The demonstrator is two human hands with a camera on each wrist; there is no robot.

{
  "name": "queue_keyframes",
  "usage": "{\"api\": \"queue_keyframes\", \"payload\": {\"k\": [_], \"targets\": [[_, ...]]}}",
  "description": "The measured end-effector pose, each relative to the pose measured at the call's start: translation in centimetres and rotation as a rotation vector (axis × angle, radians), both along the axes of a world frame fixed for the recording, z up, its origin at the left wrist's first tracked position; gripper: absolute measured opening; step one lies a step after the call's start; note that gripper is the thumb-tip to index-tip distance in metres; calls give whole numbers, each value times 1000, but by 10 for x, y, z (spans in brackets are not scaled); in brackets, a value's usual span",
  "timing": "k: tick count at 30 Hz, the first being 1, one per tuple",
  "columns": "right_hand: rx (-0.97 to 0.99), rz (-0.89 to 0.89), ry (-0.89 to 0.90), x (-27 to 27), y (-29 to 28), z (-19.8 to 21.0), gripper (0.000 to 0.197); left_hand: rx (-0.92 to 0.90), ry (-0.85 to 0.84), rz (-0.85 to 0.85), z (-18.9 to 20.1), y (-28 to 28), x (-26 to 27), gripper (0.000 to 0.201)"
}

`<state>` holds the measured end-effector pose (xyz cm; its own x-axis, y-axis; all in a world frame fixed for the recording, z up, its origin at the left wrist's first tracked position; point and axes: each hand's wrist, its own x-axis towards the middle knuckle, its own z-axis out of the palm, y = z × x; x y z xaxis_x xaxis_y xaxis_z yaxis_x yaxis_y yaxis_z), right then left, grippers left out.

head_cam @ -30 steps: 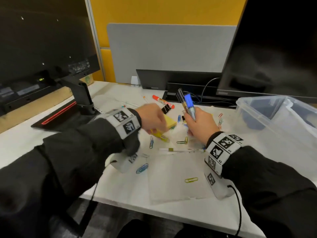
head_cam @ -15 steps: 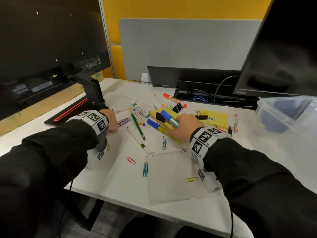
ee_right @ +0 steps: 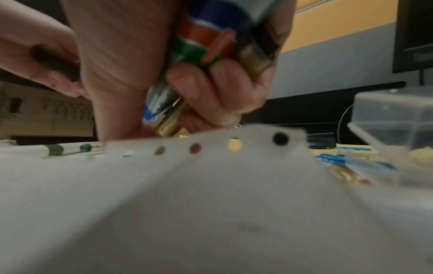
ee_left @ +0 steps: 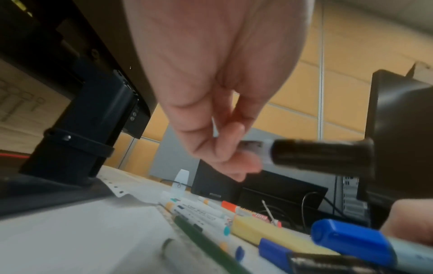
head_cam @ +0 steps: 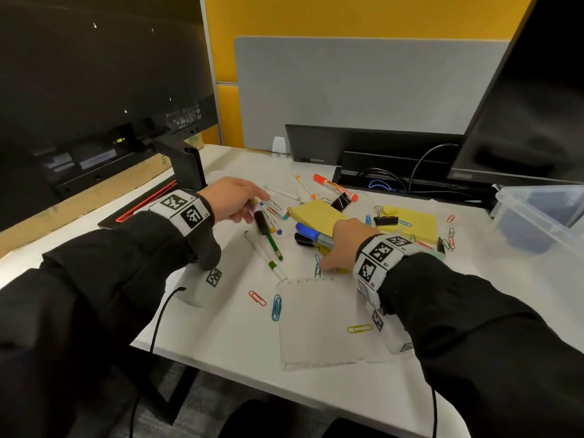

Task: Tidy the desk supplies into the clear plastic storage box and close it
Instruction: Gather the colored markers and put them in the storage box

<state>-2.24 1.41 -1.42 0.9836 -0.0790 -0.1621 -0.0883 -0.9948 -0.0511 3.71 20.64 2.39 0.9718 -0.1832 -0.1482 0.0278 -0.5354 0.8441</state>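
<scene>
My left hand [head_cam: 252, 210] hovers over a spread of loose pens [head_cam: 271, 245] at the desk's middle left. It pinches a black-capped marker [head_cam: 260, 222], whose cap [ee_left: 304, 153] sticks out past the left hand [ee_left: 236, 148] in the left wrist view. My right hand [head_cam: 341, 245] rests low beside a yellow sticky pad [head_cam: 316, 214] and grips a bundle of markers, among them a blue-capped marker [head_cam: 308, 230] and a black one [head_cam: 301, 240]. The right hand's [ee_right: 187, 89] fingers wrap the bundle [ee_right: 211, 37]. The clear storage box [head_cam: 518, 222] stands open at the far right.
An orange marker [head_cam: 335, 186], binder clips [head_cam: 384, 218], a second yellow pad [head_cam: 414, 222] and scattered paper clips [head_cam: 276, 306] lie on the desk. A punched paper sheet [head_cam: 316, 324] lies near the front edge. Monitors stand left [head_cam: 94, 90] and right [head_cam: 537, 105]; cables [head_cam: 379, 183] run behind.
My left hand moved right from beside the monitor stand to above the pens, lifting the black-capped marker. The right hand, which held its markers upright a second ago, stays lowered on the desk.
</scene>
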Motion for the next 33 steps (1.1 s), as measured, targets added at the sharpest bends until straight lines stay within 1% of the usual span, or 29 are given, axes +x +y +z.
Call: {"api": "queue_keyframes", "payload": {"k": [2,3,5,7,9,10,12,15,17,20,23,25,28,31,33], "targets": [[14,-13,-19,0,-1,1,43,-111,25,-62,3,-4,-6,32],[35,-26,-33,-1,-2,2,42,-101,17,-98,4,-6,-8,30],[68,-47,-53,-2,-5,6,38,-12,-18,-157,5,-10,-10,29],[94,-56,-84,-4,-8,11,35,18,-44,-141,4,-13,-9,33],[169,-67,-134,-6,-14,16,32,-34,-83,-51,2,-18,-7,31],[238,-80,-168,-8,-18,18,31,-85,-91,-14,2,-21,-7,29],[440,-127,-272,-10,-28,21,31,-172,-63,-10,5,-31,-8,26],[814,-177,-414,-18,-42,28,31,-159,-4,-134,11,-52,-19,24],[959,-146,-422,-23,-48,31,29,-124,-6,-236,13,-70,-30,26],[1160,-75,-395,-32,-53,33,15,-98,-14,-339,13,-96,-44,35],[1352,-119,-384,-40,-59,32,10,-62,-7,-381,14,-115,-52,39],[1364,-122,-403,-45,-63,32,13,-30,1,-424,14,-127,-58,36],[1280,-135,-447,-48,-69,31,13,-10,-22,-490,11,-140,-64,26],[1170,-195,-487,-48,-76,34,25,1,-67,-537,11,-143,-65,16],[1092,-227,-532,-47,-80,35,38,25,-102,-541,12,-146,-62,15]]}}
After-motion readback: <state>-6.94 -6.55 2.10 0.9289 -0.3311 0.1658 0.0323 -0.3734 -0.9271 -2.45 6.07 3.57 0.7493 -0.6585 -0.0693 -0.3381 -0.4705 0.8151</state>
